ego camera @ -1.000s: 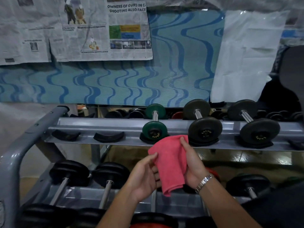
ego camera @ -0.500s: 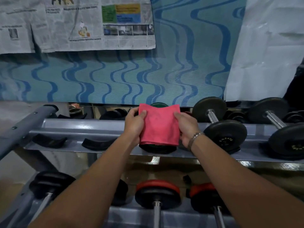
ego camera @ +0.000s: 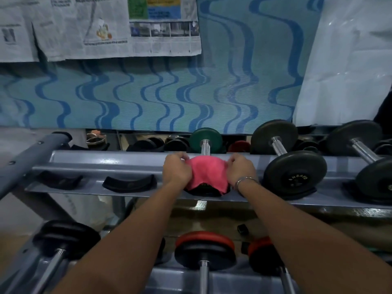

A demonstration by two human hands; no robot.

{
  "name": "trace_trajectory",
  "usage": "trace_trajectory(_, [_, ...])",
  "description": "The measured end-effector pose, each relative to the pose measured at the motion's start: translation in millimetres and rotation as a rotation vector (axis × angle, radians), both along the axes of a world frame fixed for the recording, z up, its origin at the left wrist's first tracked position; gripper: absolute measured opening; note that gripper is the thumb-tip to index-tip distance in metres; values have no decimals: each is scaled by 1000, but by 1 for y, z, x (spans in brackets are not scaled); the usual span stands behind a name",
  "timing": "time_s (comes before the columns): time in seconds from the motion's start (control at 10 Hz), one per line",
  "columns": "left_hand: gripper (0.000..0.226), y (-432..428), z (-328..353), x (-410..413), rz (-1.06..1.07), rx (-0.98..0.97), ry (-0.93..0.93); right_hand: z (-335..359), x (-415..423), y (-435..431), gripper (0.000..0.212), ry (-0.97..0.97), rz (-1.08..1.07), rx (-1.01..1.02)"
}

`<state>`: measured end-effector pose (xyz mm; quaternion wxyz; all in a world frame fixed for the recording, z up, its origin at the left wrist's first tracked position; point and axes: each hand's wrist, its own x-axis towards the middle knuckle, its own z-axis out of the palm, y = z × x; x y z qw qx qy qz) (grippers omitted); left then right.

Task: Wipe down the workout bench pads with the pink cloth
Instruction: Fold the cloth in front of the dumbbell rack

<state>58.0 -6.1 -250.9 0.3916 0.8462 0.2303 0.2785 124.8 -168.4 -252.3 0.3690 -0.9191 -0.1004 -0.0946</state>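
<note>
Two hands are engaged on the pink cloth, which has been lowered within the last half second. It was held up flat by its upper corners then, and is now draped over the near head of the green dumbbell on the upper shelf of the rack. The left hand is curled on the cloth's left edge and the right hand on its right edge. Each grip is pinched on fabric. A bracelet is worn at the right wrist.

No bench pad is shown. The cloth is judged to be parked on the dumbbell rather than put to wiping. Whether the wiping is finished or not yet begun cannot be told.

A dark dumbbell is seated just right of the cloth, near the right hand. An empty black cradle is noted to the left. A red-rimmed dumbbell is stored on the lower shelf, with others beside it. A wavy blue sheet and newspaper are hung behind. The rack is judged to block the way ahead, so the bench would have to be sought elsewhere.
</note>
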Motion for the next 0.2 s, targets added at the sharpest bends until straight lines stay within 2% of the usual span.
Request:
trace_trajectory(0.1, [27,1,8,-19,-4,409,171,9,-9,-18,23,-56,59,-194])
trace_trajectory(0.2, [33,-8,38,-39,-44,635,218,38,-26,-32,30,-136,176,-253])
